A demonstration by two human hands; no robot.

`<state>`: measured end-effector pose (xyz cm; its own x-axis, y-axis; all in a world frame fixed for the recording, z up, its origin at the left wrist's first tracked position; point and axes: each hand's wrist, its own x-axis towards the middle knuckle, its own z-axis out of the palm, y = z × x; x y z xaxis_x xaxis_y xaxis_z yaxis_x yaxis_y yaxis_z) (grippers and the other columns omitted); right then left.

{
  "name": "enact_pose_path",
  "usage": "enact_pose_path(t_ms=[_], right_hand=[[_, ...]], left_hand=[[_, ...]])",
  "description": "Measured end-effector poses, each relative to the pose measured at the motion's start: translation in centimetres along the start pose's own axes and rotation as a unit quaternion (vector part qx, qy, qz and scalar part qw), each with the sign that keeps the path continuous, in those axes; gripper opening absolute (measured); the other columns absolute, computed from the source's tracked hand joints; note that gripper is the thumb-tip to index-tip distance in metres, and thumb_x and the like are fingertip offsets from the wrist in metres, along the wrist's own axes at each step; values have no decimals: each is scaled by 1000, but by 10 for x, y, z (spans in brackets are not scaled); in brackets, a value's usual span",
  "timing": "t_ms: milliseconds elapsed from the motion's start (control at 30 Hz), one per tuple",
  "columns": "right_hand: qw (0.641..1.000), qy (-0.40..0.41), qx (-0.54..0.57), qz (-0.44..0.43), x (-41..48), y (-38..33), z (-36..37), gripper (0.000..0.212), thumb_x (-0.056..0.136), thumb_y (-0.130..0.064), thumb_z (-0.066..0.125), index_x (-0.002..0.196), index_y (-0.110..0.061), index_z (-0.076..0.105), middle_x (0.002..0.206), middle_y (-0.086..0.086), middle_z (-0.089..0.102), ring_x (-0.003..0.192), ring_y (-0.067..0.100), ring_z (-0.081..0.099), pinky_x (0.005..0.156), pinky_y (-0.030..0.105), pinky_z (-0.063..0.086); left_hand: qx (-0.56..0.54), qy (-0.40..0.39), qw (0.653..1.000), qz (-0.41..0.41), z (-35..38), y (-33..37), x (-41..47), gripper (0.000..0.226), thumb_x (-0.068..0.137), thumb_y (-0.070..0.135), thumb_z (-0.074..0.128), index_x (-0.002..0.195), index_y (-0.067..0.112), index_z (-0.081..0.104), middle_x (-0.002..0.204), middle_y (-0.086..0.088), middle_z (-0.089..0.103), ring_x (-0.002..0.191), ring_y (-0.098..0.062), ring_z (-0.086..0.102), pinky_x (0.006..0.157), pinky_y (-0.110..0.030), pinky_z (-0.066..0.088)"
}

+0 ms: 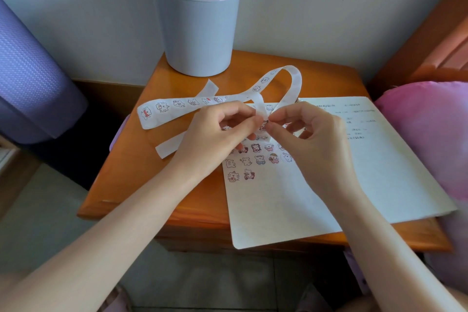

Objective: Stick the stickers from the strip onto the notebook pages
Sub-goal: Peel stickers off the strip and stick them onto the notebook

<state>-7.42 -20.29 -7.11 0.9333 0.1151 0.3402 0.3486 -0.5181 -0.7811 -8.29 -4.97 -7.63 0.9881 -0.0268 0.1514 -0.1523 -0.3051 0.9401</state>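
A long white sticker strip (177,105) with small cartoon stickers loops across the wooden table and arches up behind my hands. My left hand (215,134) pinches the strip just above the open notebook (291,197). My right hand (311,134) meets it fingertip to fingertip and pinches a sticker (264,123) at the strip's edge. Several stickers (255,157) sit in rows on the notebook's left page, partly hidden under my hands. The right page carries faint handwriting.
A grey plastic bucket (197,25) stands at the back of the orange wooden table (141,180). A purple rolled mat (30,78) leans at the left. A pink cushion (430,129) lies at the right. The notebook overhangs the table's front edge.
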Motion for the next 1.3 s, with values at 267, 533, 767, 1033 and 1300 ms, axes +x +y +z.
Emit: enact_pose_path(t_ms=[267, 533, 767, 1033, 1300], right_hand=[[999, -16, -43, -6, -2, 1, 0, 6, 82, -19, 70, 83, -23, 65, 82, -17, 60, 74, 2, 52, 59, 7, 39], [992, -12, -106, -60, -8, -1, 0, 13, 81, -19, 70, 83, -26, 60, 87, -17, 54, 75, 3, 51, 64, 6, 39], [998, -59, -21, 9, -12, -13, -14, 7, 80, -20, 71, 77, -24, 66, 71, -16, 62, 65, -1, 54, 56, 7, 40], [962, -192, 25, 191, -13, -7, -21, 10, 73, -28, 74, 74, -18, 72, 75, -1, 73, 67, 18, 65, 70, 35, 54], [962, -188, 13, 199, -15, -6, -18, 6, 73, -21, 75, 71, -16, 72, 73, 3, 73, 70, 28, 65, 65, 38, 51]], left_hand=[[7, 6, 1000, -10, -1, 0, 1, 12, 91, 25, 60, 83, 26, 69, 72, 9, 69, 57, -2, 63, 53, -5, 44], [3, 13, 999, -37, -2, -4, 5, 14, 91, 28, 59, 82, 27, 69, 72, 10, 70, 52, -3, 62, 54, -7, 48], [-5, 15, 999, -31, -2, -6, 6, 15, 91, 24, 59, 86, 17, 71, 72, 7, 69, 58, -2, 65, 53, -10, 49], [16, 15, 999, -26, -1, -7, 4, 17, 91, 23, 59, 86, 14, 73, 71, 4, 70, 60, -7, 65, 58, -13, 51], [26, 11, 999, -29, -1, -6, 3, 17, 92, 24, 58, 84, 17, 72, 70, 7, 69, 61, -3, 65, 57, -11, 50]])
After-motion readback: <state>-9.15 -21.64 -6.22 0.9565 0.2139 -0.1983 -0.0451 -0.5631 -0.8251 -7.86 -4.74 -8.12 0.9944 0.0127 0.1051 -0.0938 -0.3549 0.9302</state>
